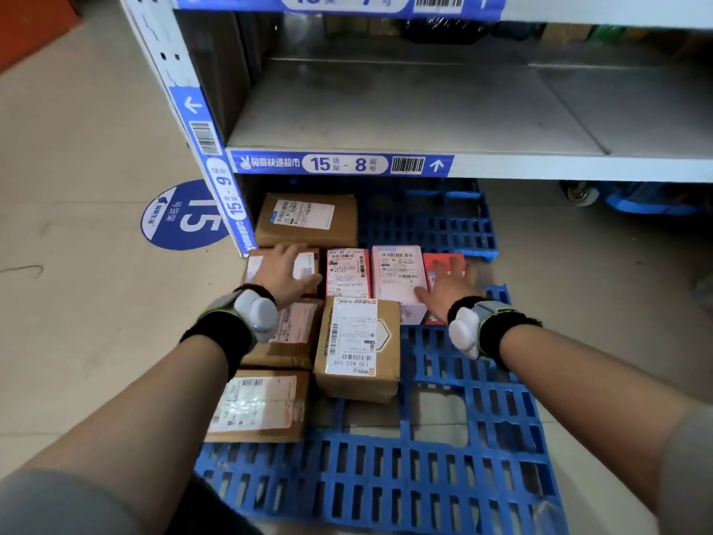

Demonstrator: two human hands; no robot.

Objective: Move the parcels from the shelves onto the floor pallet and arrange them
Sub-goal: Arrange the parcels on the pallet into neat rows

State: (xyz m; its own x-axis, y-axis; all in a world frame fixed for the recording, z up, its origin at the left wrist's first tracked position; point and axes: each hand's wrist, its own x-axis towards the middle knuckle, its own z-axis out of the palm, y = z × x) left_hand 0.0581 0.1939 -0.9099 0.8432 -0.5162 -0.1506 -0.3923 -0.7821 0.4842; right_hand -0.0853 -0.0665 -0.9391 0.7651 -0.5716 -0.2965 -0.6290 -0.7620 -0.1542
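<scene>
Both hands are down on the parcels now: the left hand (283,273) lies flat, fingers spread, on a brown box (283,264) at the blue pallet's (443,476) left edge, the right hand (449,287) spread over the red box (443,264), pink boxes (395,279) between them.
</scene>
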